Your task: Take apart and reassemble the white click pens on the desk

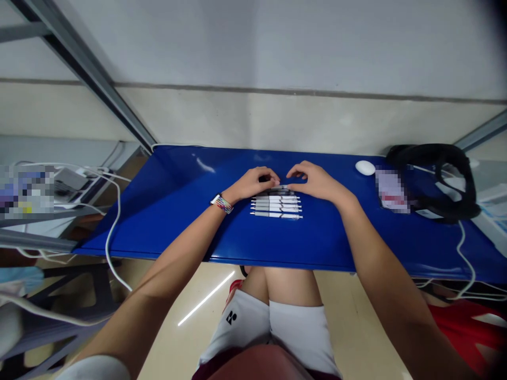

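From where I stand, a person in white shorts [253, 322] sits at a glossy blue table [170, 206] set against a pale wall [190, 116]. Take the middle of the table as the clock's centre, with the wall at twelve. There, a stack of pens [277, 206] lies in parallel rows, grey on the nine o'clock half, white on the three o'clock half; the nearest pen sits slightly apart.

The left hand [255, 182], a multicoloured band [225, 205] on its wrist, reaches in at eleven, fingers curled, thumb and forefinger close together by the farthest pens; I cannot tell whether they grip one. The right hand [311, 180] reaches in at one, its thumb near the pens' ends and the forefinger lifted well away from it, pinching nothing.

A smooth white oval object [365, 168] rests at two. At three lies a black strapped device [455, 184].
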Motion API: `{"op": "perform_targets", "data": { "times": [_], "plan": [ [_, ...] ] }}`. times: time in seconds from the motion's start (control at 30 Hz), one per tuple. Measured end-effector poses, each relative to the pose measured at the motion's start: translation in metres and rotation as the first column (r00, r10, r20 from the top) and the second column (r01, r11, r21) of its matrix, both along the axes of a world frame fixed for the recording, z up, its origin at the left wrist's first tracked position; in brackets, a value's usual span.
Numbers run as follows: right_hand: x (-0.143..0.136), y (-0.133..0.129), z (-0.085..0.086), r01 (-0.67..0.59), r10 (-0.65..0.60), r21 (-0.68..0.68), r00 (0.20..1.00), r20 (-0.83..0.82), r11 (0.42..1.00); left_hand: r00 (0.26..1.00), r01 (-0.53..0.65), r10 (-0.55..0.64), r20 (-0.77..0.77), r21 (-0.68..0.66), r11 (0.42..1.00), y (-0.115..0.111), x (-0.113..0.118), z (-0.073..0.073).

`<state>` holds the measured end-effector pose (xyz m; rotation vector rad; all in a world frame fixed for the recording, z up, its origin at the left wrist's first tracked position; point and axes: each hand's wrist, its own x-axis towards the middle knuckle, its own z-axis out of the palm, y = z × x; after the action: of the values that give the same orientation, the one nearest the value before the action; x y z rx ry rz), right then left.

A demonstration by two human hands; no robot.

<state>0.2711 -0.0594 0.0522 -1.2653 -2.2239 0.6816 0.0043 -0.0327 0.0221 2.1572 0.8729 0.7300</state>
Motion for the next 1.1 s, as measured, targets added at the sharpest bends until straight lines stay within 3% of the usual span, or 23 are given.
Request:
{"op": "perform_targets", "data": {
  "times": [0.07, 0.17, 0.37, 0.57, 0.7, 0.87, 1.1],
  "plan": [
    [-0.009, -0.015, 0.005, -0.018, 0.015, 0.088, 0.999, 0.040, 0.996, 0.995, -0.060, 0.064, 0.083, -0.042, 0.997, 0.005, -0.002, -0.003],
    [-0.025, -0.044, 0.007, -0.191, 0.159, 0.185, 0.971, 0.178, 0.964, 0.977, -0.124, 0.138, 0.159, -0.100, 0.987, 0.015, -0.007, -0.009],
    [-0.041, -0.083, -0.009, -0.339, 0.283, 0.275, 0.933, 0.224, 0.900, 0.926, -0.257, 0.284, 0.248, -0.135, 0.957, 0.030, -0.017, -0.018],
    [-0.032, -0.091, -0.018, -0.239, 0.155, 0.350, 0.955, 0.252, 0.906, 0.894, -0.283, 0.331, 0.301, -0.193, 0.939, 0.034, -0.021, -0.021],
    [-0.026, -0.099, -0.018, -0.265, 0.202, 0.318, 0.955, 0.216, 0.910, 0.891, -0.267, 0.320, 0.321, -0.199, 0.943, 0.035, -0.020, -0.022],
    [-0.021, -0.105, -0.018, -0.174, 0.109, 0.294, 0.968, 0.225, 0.940, 0.895, -0.270, 0.322, 0.309, -0.200, 0.942, 0.035, -0.020, -0.025],
    [-0.019, -0.107, -0.012, -0.190, 0.182, 0.196, 0.982, 0.057, 0.962, 0.868, -0.240, 0.333, 0.368, -0.276, 0.931, 0.034, -0.021, -0.020]
  ]
}}
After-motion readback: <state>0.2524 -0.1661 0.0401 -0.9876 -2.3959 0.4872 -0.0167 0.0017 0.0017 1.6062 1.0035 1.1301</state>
